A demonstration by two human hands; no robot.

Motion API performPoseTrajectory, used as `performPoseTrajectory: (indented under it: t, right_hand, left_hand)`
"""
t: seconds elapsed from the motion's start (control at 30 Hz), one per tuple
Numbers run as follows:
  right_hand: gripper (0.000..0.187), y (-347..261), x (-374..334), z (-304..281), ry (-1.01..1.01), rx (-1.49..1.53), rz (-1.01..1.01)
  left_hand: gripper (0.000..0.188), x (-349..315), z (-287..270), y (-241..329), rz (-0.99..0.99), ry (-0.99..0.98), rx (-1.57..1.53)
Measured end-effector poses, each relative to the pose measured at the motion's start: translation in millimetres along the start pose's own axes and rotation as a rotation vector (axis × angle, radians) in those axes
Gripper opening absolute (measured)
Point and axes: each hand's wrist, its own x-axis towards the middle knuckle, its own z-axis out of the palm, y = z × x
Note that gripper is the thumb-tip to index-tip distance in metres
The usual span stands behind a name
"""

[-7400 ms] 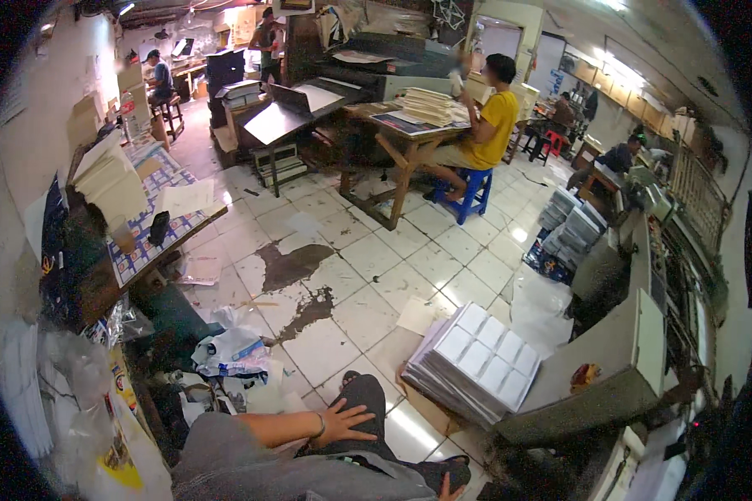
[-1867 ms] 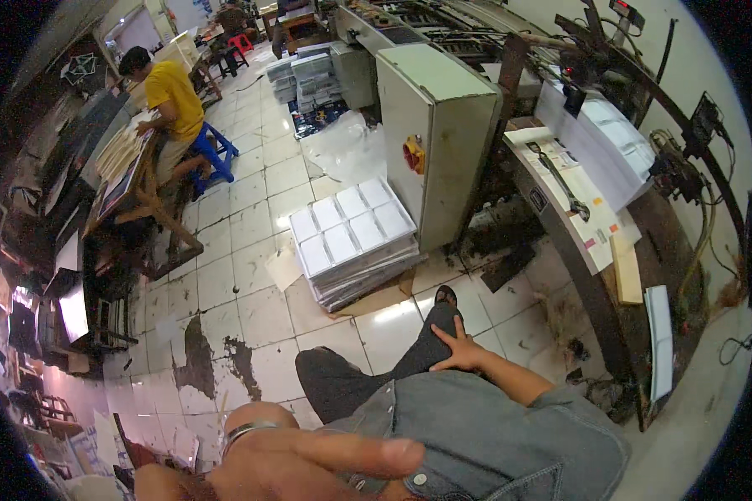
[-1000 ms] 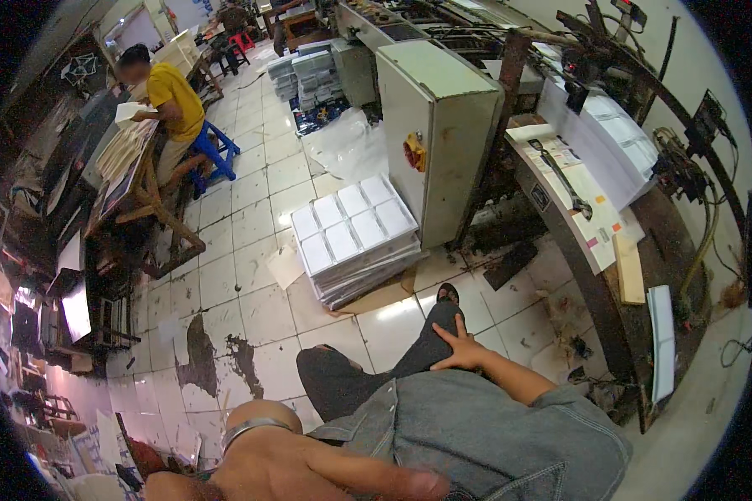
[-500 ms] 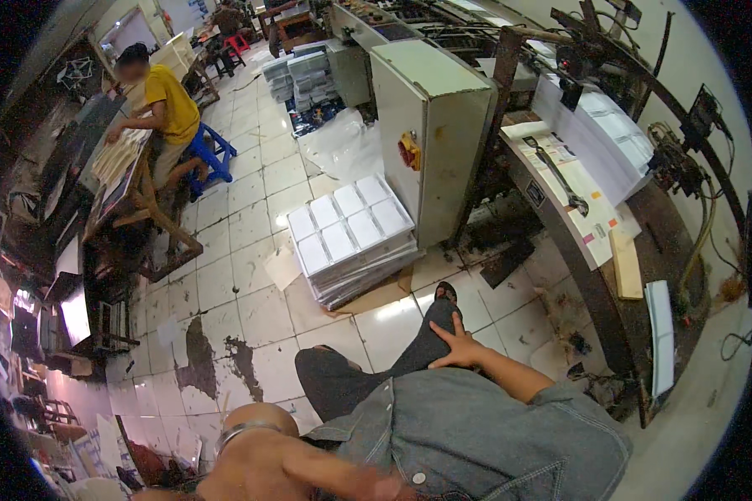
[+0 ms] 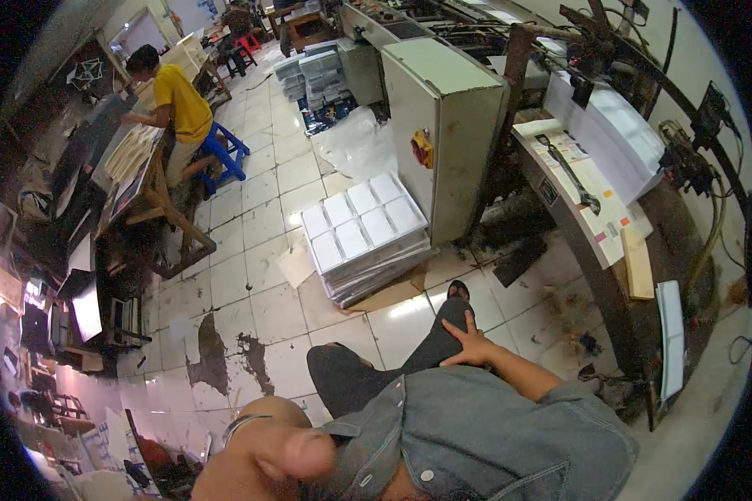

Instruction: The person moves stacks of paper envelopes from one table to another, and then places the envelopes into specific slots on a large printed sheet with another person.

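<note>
- Right hand [image 5: 471, 344], lower centre: fingers spread, empty, propped on the trouser leg [image 5: 427, 348], seemingly for rest.
- Left hand [image 5: 263, 457], lower left, looms close: thumb out, hold hidden, can't tell.
- Paper stack [image 5: 365, 219], mid-frame, sits on cardboard [image 5: 394, 294], probably keeping it clean.

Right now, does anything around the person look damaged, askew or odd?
Yes. Two ragged dark patches interrupt the pale tiled floor at left; whether damage or dirt, I can't tell. The white paper stack also looks askew, its lower layers jutting out unevenly.
</note>
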Motion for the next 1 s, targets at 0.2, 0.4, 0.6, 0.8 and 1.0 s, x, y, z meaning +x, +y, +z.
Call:
performPoseTrajectory:
  t: [0.2, 0.4, 0.6, 0.8, 1.0]
  right_hand:
    - [0.124, -5.1, -2.4, -0.7, -0.021, -0.027, 0.005]
    - [0.125, 9.0, -0.9, 2.4, 0.045, 0.043, 0.001]
    - [0.122, -2.1, -2.2, -1.7, 0.01, -0.015, -0.013]
    - [0.123, 3.3, -1.2, 0.8, 0.019, -0.007, -0.01]
    - [0.122, -6.8, -5.6, -1.1, 0.018, -0.023, -0.017]
  left_hand:
    - [0.034, 4.3, 16.0, -10.8, 0.082, 0.161, -0.251]
    - [0.039, 2.0, -5.4, -15.5, 0.035, -0.18, -0.41]
    - [0.044, -4.6, -12.3, -13.8, 0.023, -0.289, -0.458]
    - [0.049, -2.6, -18.0, -17.1, 0.026, -0.313, -0.453]
    - [0.055, -3.1, -19.5, -11.4, -0.006, -0.296, -0.433]
